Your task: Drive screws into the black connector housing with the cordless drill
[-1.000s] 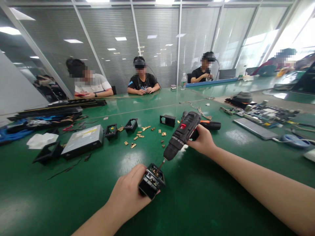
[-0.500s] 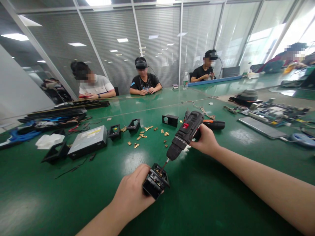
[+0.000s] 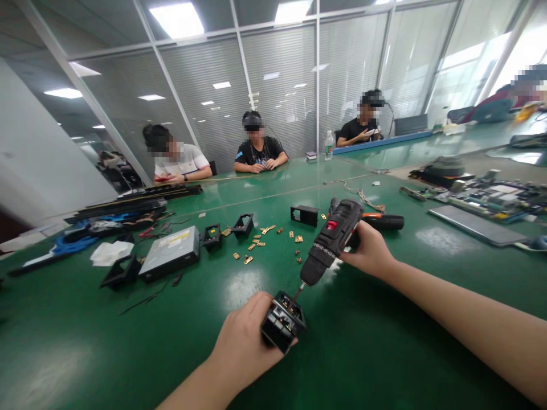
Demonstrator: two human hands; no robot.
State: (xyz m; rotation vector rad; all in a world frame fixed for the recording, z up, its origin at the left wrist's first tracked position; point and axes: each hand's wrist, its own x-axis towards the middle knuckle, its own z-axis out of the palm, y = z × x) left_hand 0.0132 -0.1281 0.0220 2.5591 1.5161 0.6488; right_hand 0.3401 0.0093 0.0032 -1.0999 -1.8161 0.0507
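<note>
My left hand (image 3: 245,333) is wrapped round a black plastic socket housing (image 3: 282,327) with brass-coloured parts inside, held tilted above the green table. In my right hand (image 3: 368,250) is a black cordless drill (image 3: 335,233) with a red switch on top, its handle gripped by the fingers. The thin driver bit (image 3: 299,291) points down and left into the housing; whether its tip sits on a screw is too small to tell. Beyond the hands lie several small brass plates (image 3: 256,244) and a few brass screws (image 3: 298,256).
Black plastic frames (image 3: 304,215) stand on the green table (image 3: 205,336), some beside a silver disc drive (image 3: 171,250). Circuit boards (image 3: 496,193) and a flat silver panel (image 3: 476,224) lie at right. An orange-and-black tool (image 3: 384,221) is behind the drill. Several people sit across the table.
The whole view has shifted, so the scene sits a little lower and further right. Both hands keep their grips, with the bit still at the housing.
</note>
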